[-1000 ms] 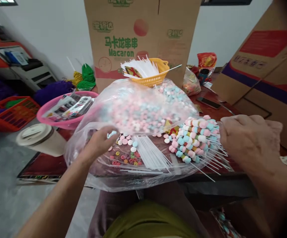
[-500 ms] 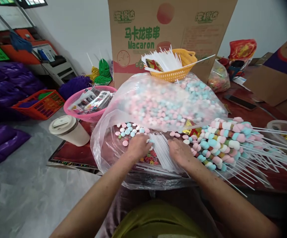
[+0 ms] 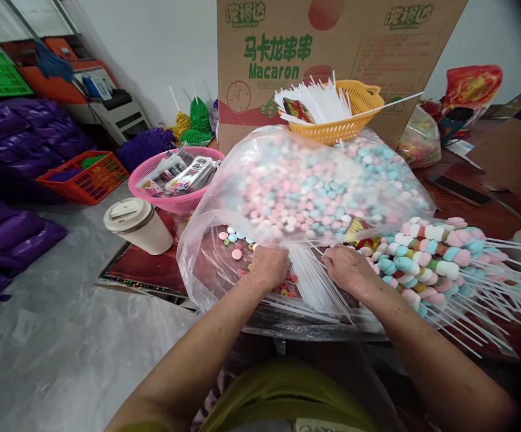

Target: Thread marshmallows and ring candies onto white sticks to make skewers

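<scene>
My left hand [image 3: 269,267] is closed at the front edge of the clear plastic bag [image 3: 197,240], left of a bundle of white sticks [image 3: 308,279]; its fingertips and whatever they hold are hidden. To the right of the bundle, my right hand [image 3: 346,270] is closed, with a thin white stick [image 3: 315,248] running into its fingertips. Small fruit-coloured rings [image 3: 287,289] lie beside the bundle, under my left wrist. Pink, blue and white candies [image 3: 236,254] are scattered left of my hands. Finished-looking candy skewers [image 3: 422,258] are piled at my right.
More candies [image 3: 287,192] fill the bag behind my hands. A yellow basket [image 3: 346,129] of sticks rests on it, before a cardboard box [image 3: 283,60]. Leftward stand a pink basket [image 3: 188,201] of packets and a lidded cup [image 3: 143,231]. A phone [image 3: 461,190] lies at right.
The view has shifted, so the scene sits further right. My left hand has moved forward to the bag's edge. My right hand has drawn slightly away from the stick bundle, with a stick at its fingertips.
</scene>
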The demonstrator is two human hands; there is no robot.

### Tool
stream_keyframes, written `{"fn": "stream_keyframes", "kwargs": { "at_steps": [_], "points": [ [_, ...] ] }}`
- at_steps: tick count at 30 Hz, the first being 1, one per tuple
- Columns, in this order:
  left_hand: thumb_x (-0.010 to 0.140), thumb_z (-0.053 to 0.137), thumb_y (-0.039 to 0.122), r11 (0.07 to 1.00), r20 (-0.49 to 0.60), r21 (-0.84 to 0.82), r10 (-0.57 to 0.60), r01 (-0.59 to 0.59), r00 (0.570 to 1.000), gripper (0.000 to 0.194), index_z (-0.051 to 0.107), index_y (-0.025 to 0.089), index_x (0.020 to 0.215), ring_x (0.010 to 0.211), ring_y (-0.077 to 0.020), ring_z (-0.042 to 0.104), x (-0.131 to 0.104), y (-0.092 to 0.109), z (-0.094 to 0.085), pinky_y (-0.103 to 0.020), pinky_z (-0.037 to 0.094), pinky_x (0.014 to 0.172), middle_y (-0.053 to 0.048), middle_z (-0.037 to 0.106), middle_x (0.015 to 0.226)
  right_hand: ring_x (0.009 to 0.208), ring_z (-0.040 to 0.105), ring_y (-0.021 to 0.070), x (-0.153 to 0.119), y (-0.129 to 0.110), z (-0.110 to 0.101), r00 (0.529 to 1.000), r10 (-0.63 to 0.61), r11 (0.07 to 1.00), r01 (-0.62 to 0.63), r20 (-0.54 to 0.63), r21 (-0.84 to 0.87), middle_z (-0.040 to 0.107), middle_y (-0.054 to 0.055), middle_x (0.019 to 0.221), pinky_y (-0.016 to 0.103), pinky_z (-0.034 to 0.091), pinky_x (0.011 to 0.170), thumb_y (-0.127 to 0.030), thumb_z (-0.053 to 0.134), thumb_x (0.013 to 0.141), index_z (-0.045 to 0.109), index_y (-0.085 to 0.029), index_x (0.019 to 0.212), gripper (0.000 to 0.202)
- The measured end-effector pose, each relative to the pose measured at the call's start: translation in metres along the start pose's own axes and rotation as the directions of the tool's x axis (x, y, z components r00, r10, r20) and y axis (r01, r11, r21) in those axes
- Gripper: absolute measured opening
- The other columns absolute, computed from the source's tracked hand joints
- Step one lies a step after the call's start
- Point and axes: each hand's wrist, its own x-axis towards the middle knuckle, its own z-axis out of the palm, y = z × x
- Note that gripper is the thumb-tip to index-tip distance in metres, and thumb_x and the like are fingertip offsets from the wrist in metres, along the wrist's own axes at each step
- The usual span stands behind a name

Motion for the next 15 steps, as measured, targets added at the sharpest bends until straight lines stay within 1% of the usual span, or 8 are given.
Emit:
{"fn": "stream_keyframes", "kwargs": {
  "at_steps": [2,4,6,8,9,10,13,15],
  "points": [
    [0.073,0.053,0.02,0.997,-0.011,-0.069,0.026,-0.027,1.0,0.014,0.066,0.016,0.077,0.087,-0.0257,0.059,-0.002,-0.002,0.002,-0.039,0.042,0.079,-0.012,0.064,0.085,0.085,0.056,0.0205,0.001,-0.002,-0.004,0.999,-0.039,0.999,0.04,-0.034,0.033,0.062,0.015,0.091,0.028,0.035,0.07,-0.015,0.034,0.083,0.063,-0.01,0.086,0.029],
    [0.071,0.056,0.02,0.959,-0.102,-0.283,-0.021,-0.009,0.995,0.012,0.066,0.016,0.077,0.086,-0.0238,0.059,-0.01,-0.012,0.0,-0.037,0.043,0.08,-0.01,0.065,0.085,0.086,0.055,0.0185,0.006,-0.007,-0.011,0.993,-0.108,0.99,0.112,-0.051,0.085,0.063,0.011,0.092,0.025,0.035,0.072,-0.014,0.036,0.082,0.062,-0.012,0.088,0.027],
    [0.074,0.053,0.024,0.871,-0.192,-0.49,-0.143,0.032,0.971,0.018,0.065,0.016,0.084,0.081,-0.0205,0.06,-0.021,-0.029,-0.007,-0.033,0.045,0.076,-0.008,0.065,0.084,0.085,0.054,0.0152,0.014,-0.016,-0.019,0.981,-0.187,0.97,0.193,-0.053,0.149,0.063,0.005,0.092,0.022,0.034,0.071,-0.015,0.04,0.079,0.062,-0.016,0.088,0.023],
    [0.078,0.048,0.029,0.776,-0.224,-0.624,-0.282,0.085,0.933,0.024,0.062,0.014,0.092,0.071,-0.0168,0.06,-0.036,-0.048,-0.018,-0.03,0.047,0.067,-0.006,0.064,0.08,0.082,0.053,0.0136,0.022,-0.026,-0.027,0.974,-0.215,0.953,0.225,-0.068,0.204,0.063,0.003,0.092,0.021,0.034,0.067,-0.018,0.039,0.08,0.061,-0.017,0.09,0.024],
    [0.077,0.049,0.032,0.704,-0.208,-0.702,-0.345,0.106,0.915,0.026,0.06,0.014,0.093,0.066,-0.0152,0.06,-0.043,-0.056,-0.022,-0.028,0.047,0.063,-0.005,0.063,0.078,0.08,0.053,0.0138,0.026,-0.031,-0.028,0.976,-0.203,0.951,0.216,-0.078,0.222,0.063,0.004,0.09,0.021,0.034,0.065,-0.02,0.036,0.082,0.061,-0.017,0.091,0.026],
    [0.075,0.053,0.034,0.582,-0.165,-0.804,-0.413,0.12,0.896,0.028,0.059,0.014,0.093,0.062,-0.0141,0.06,-0.051,-0.062,-0.026,-0.027,0.048,0.059,-0.004,0.063,0.077,0.077,0.053,0.0144,0.028,-0.037,-0.028,0.979,-0.185,0.951,0.199,-0.081,0.237,0.063,0.005,0.088,0.022,0.034,0.063,-0.023,0.034,0.084,0.061,-0.016,0.09,0.029],
    [0.061,0.069,0.035,0.113,0.059,-0.984,-0.519,0.137,0.853,0.042,0.055,0.015,0.095,0.058,-0.0128,0.061,-0.072,-0.062,-0.028,-0.025,0.049,0.054,-0.001,0.063,0.075,0.07,0.053,0.0157,0.027,-0.055,-0.013,0.987,-0.159,0.951,0.161,-0.029,0.263,0.063,0.007,0.08,0.024,0.032,0.058,-0.03,0.04,0.081,0.062,-0.015,0.081,0.026],
    [0.057,0.073,0.035,-0.017,0.137,-0.988,-0.534,0.152,0.835,0.045,0.055,0.014,0.093,0.055,-0.0122,0.06,-0.081,-0.052,-0.022,-0.023,0.048,0.051,0.0,0.062,0.07,0.072,0.054,0.0166,0.026,-0.067,0.001,0.987,-0.158,0.95,0.15,0.007,0.274,0.063,0.008,0.082,0.025,0.032,0.058,-0.031,0.046,0.078,0.062,-0.015,0.081,0.023]
  ]
}}
